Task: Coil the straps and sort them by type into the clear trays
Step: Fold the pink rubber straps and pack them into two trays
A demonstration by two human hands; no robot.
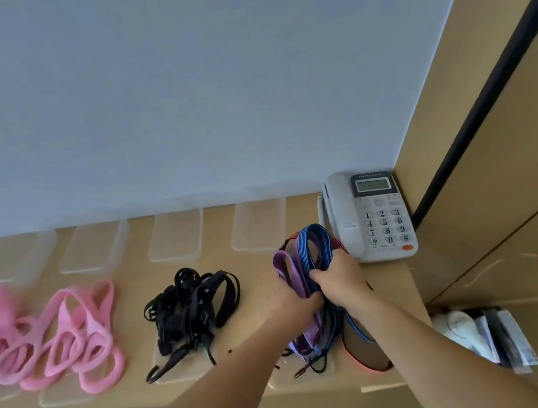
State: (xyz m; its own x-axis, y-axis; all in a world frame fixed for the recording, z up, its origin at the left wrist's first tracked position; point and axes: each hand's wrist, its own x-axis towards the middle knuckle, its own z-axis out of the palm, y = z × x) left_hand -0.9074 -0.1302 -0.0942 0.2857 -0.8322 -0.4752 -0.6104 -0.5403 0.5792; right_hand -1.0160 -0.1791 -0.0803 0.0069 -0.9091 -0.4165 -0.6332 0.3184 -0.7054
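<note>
Both hands are clenched round one bundle of blue and purple straps (314,230) at the right end of the desk (130,309), just beside a grey telephone (373,220). The left hand (293,302) grips the purple side and the right hand (340,276) grips the blue. The loops stand up above the fingers and the tails hang below. To the left lie a black strap pile (192,304) and pink straps (55,337). Clear trays (175,237) line the wall.
</note>
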